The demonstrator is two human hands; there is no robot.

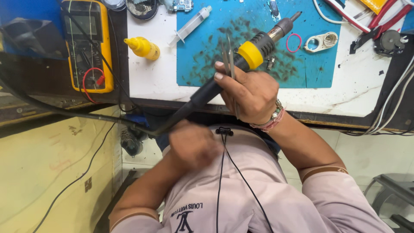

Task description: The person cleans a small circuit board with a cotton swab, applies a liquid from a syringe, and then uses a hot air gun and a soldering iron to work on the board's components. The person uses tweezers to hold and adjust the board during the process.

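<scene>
Soldering iron and tweezers lifted off the bench, nothing yet under the tip.

The right hand [252, 92] is closed around the black handle of the soldering iron [241, 64] and also pinches a pair of tweezers [230, 60] against it, both held above the near edge of the worktop [151, 82]; the iron's tip points toward the far side of the blue mat [310, 64]. By my judgement, work on a part has not begun: the tip touches nothing, and the small metal bracket [321, 42] and red ring [294, 42] lie untouched on the mat. The left hand [194, 144] is blurred near the chest, close to the iron's cord [86, 115]; I cannot tell whether its fingers are curled or spread. The multimeter [88, 45], yellow bottle [143, 48] and syringe [189, 26] sit toward the far left; items along the far edge are cut off.
</scene>
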